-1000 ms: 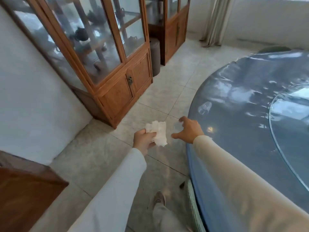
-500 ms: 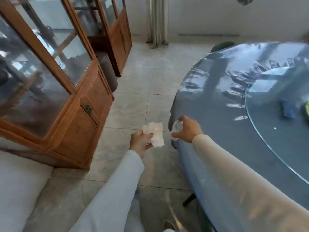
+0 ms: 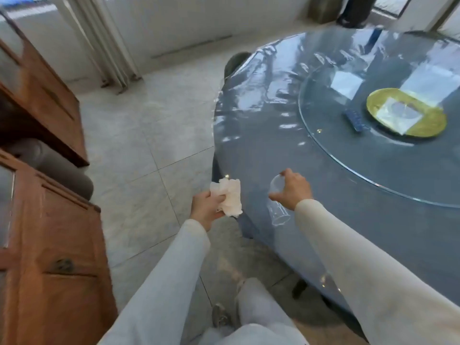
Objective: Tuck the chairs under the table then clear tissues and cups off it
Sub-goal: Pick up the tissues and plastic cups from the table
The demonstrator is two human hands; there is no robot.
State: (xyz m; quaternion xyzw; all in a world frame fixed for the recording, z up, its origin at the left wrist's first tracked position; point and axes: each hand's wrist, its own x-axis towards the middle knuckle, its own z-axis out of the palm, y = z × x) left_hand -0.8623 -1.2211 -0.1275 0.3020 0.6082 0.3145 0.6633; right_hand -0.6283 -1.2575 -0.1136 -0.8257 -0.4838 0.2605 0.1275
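My left hand [image 3: 205,207] grips a crumpled white tissue [image 3: 229,199] just off the left edge of the round table [image 3: 261,135], which wears a glossy blue-grey cover. My right hand [image 3: 292,189] hovers over the table's near edge and pinches a clear plastic cup [image 3: 275,185] by its rim. Just below that hand a second clear cup shape [image 3: 278,215] shows on the cover; whether it is a cup or a reflection I cannot tell. A dark chair back [image 3: 236,62] sits close against the table's far left edge.
A glass turntable [image 3: 323,135] carries a yellow plate [image 3: 428,125] and a small dark blue object [image 3: 353,120]. Wooden glass-door cabinets [image 3: 54,245] line the left, with a grey stool [image 3: 57,168] between them. Tiled floor [image 3: 149,135] lies between; curtains [image 3: 104,41] hang at the back.
The view has swung right along the table. My right hand has picked up the clear cup and moved further over the tabletop. My left hand keeps the tissue.
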